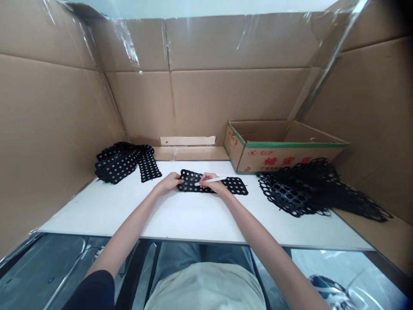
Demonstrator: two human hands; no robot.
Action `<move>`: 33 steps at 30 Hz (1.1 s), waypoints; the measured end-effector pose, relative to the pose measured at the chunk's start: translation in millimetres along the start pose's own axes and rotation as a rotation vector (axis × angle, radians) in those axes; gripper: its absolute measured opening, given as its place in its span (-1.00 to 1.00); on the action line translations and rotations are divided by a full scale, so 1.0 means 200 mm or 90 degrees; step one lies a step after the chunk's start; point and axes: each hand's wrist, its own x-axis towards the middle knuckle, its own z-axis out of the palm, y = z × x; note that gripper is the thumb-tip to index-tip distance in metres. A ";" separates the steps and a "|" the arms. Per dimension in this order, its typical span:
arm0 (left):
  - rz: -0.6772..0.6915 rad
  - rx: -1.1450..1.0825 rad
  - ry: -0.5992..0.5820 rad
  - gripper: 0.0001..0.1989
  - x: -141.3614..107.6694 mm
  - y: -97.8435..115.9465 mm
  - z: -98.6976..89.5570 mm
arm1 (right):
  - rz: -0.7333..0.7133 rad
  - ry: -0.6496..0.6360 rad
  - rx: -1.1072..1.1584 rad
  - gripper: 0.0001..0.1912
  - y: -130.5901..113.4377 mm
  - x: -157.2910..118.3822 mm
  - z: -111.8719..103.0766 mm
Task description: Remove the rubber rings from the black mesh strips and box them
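A black strip of fabric with rows of round holes (235, 185) lies flat across the middle of the white table. My left hand (168, 182) is closed on its left end, thumb on top. In my right hand (211, 181) is a slim white pen (217, 179), gripped as for writing, its tip pointing left and down at the strip. The hand rests over the strip and hides part of its middle. Whether the tip touches the fabric I cannot tell.
At the left is a heap of black dotted fabric strips (118, 162). Black mesh pieces (300, 193) are piled at the right, before an open cardboard box (292, 151) with green edges. Tall cardboard walls (206, 94) enclose the white table (193, 219) at the back and sides.
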 end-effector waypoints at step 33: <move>0.157 -0.012 0.004 -0.62 -0.08 0.16 0.06 | -0.107 0.104 -0.210 -0.58 0.03 0.04 0.14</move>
